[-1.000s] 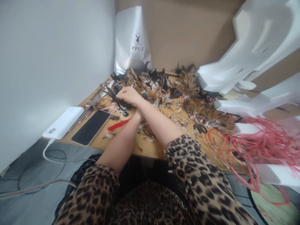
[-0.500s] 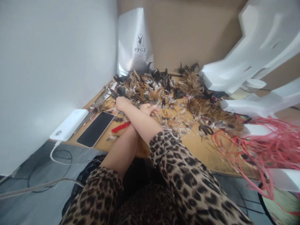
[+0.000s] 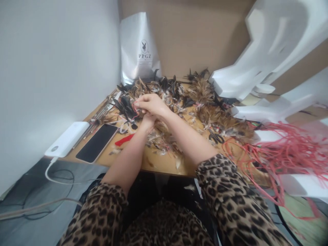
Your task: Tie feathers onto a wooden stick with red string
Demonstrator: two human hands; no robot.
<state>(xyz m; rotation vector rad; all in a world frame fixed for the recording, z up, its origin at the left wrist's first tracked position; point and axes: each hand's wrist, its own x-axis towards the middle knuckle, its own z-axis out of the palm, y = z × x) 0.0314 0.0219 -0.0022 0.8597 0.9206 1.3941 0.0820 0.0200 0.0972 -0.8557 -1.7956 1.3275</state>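
Note:
My right hand point(image 3: 151, 104) lies over my left hand at the middle of the feather pile point(image 3: 147, 88). Its thumb and forefinger are pinched on a thin pink string point(image 3: 135, 106), which dangles towards the table. Just below it is my left hand point(image 3: 148, 122), its fingers mostly covered by the right. Brown feathers point(image 3: 162, 131) show close beneath both hands; whether the left holds them I cannot make out. Dark feathers point(image 3: 125, 106) lie left of the pinch, with a white loop point(image 3: 124, 128) nearby. A red strip point(image 3: 124, 139) rests beside my left forearm.
A phone point(image 3: 97, 143) and a white power bank point(image 3: 68, 139) with a cable lie left. Black scissors point(image 3: 216, 137) lie right, near brown feather bundles point(image 3: 222, 123). Tangled pink strings point(image 3: 287, 147) hang over white foam pieces point(image 3: 271, 51). A silver bag point(image 3: 139, 48) stands behind.
My right hand has moved from the dark feathers at the left to above my left hand, and now pinches pink string. My forearms no longer cross. The view has shifted slightly right.

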